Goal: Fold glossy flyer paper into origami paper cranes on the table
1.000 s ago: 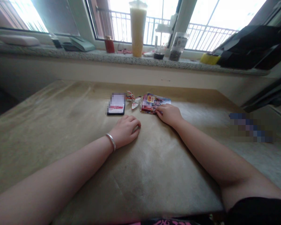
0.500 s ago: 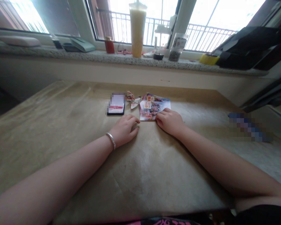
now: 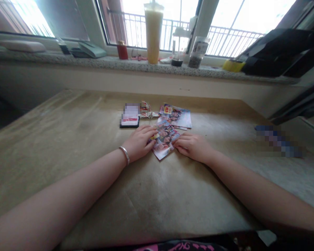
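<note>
A printed paper sheet (image 3: 165, 137) with a colourful picture lies turned at an angle on the table, one corner toward me. My left hand (image 3: 142, 139), with a silver bracelet at the wrist, has its fingers on the sheet's left side, thumb and fingers pinching that edge. On the opposite side, my right hand (image 3: 189, 144) grips the edge with its fingers drawn together. Just behind lies a small stack of similar printed sheets (image 3: 181, 116), a yellow price label on the top one. Folded paper pieces (image 3: 149, 114) sit left of the stack.
A phone (image 3: 130, 116) lies left of the folded paper on the table (image 3: 136, 202). A blurred blue item (image 3: 277, 141) is at far right. The window sill (image 3: 102, 62) bears a tall yellow drink cup (image 3: 154, 35), a red jar (image 3: 122, 50) and a black bag (image 3: 274, 52).
One printed sheet has come off the stack toward me and been turned at an angle. My right hand moved nearer with it, and my left fingers now meet its left edge.
</note>
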`<state>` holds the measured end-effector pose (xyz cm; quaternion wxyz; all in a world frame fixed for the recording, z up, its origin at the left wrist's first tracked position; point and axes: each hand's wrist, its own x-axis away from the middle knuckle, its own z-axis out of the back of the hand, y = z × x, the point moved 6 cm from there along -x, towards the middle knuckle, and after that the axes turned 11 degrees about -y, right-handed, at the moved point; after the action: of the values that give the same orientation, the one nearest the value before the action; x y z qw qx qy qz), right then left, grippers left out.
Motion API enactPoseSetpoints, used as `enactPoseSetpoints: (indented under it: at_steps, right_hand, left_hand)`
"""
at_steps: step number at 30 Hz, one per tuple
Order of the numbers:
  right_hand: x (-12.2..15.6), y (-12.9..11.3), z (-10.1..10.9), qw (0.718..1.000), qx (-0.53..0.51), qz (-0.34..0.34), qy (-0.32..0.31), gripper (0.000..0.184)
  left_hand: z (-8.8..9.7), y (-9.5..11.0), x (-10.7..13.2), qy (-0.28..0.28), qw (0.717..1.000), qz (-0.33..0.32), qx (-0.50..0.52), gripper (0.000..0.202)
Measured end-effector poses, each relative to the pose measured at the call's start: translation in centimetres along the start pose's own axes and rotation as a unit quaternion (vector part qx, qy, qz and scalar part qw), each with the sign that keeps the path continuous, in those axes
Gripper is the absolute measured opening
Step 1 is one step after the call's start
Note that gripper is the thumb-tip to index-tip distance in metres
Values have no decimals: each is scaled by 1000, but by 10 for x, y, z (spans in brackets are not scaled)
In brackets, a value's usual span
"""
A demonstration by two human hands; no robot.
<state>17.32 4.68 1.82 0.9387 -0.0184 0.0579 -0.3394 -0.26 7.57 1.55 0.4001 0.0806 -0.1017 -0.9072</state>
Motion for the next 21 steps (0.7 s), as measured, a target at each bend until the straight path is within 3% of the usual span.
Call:
enactPoseSetpoints:
  at_steps: [5,10,21]
  right_hand:
    - [-1,7,0,993,-110,30,22,19]
    - [-1,13,-3,990,-137,10,30,20]
    - [-2,3,2,987,-137,85,-2,23]
  left_hand:
    - [-7,-1,0,-50,999,-9,-14,43]
    - [-11,-1,0,-104,994,-7,-40,47]
    - [-6,7,7,-52,993,17,-109,49]
